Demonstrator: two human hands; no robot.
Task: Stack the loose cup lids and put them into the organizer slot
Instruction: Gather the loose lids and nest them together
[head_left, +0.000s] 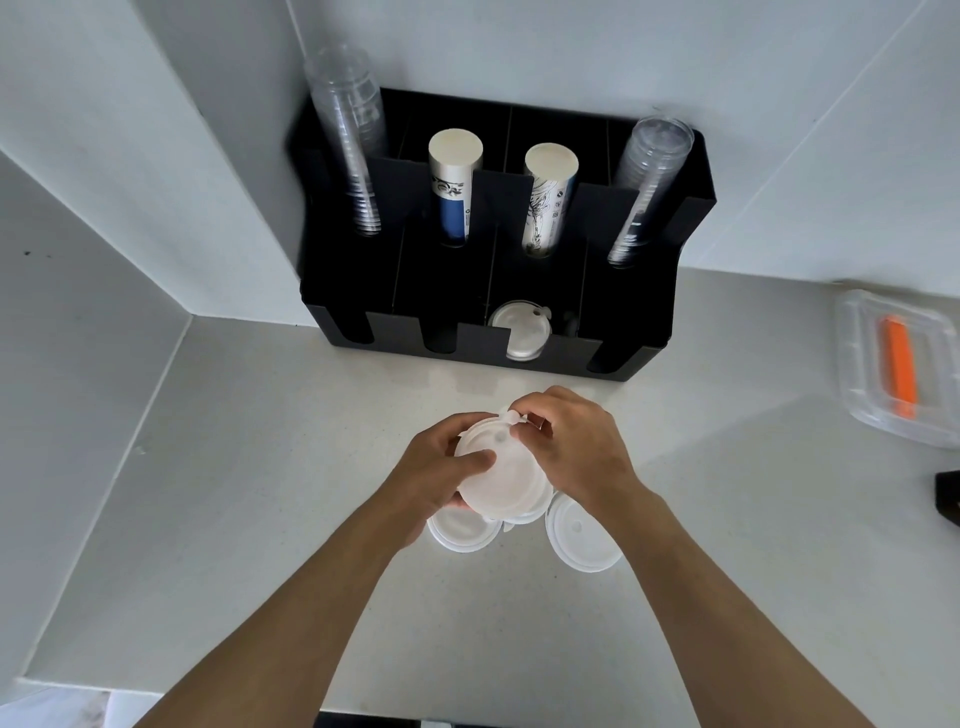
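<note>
A small stack of white cup lids (503, 477) is held just above the counter between both hands. My left hand (441, 470) grips its left side with the thumb on top. My right hand (574, 447) pinches the tab at the stack's far edge. Two loose white lids lie flat on the counter underneath: one lid (460, 531) at the left, another lid (576, 535) at the right. The black organizer (639, 317) stands against the wall, and a front slot holds a lid stack (519, 330).
The organizer's back slots hold clear cup stacks (345, 140) and two paper cup stacks (452, 182). A clear plastic container (857, 374) with an orange item lies at the right. A dark object (948, 493) sits at the right edge. A wall closes the left side.
</note>
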